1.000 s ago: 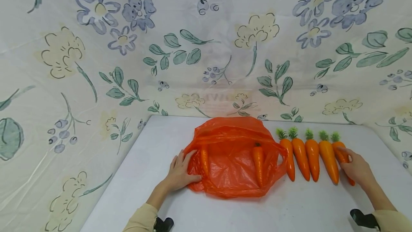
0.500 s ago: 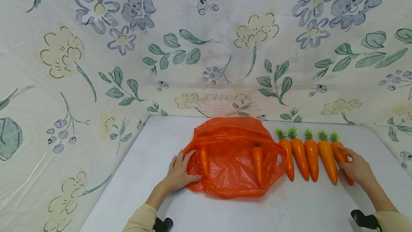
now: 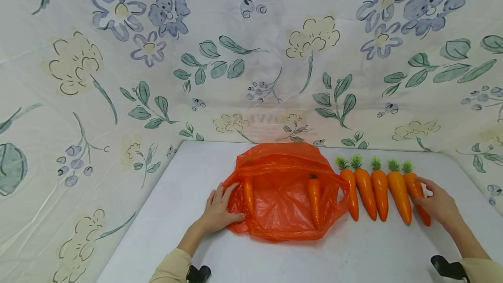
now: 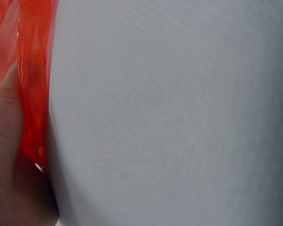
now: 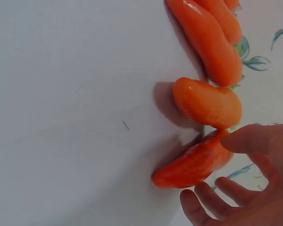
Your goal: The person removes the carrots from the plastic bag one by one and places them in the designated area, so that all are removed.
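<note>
Right hand (image 3: 441,204), rightmost carrot (image 3: 414,188) just left, by the thumb

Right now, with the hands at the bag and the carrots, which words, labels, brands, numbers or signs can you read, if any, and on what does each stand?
No text is readable.
Floral backdrop: faint letter-like marks just above the orange-red plastic bag, too faint to read.
Orange-red plastic bag: no print that I can make out.
Row of five carrots: no labels visible.
</note>
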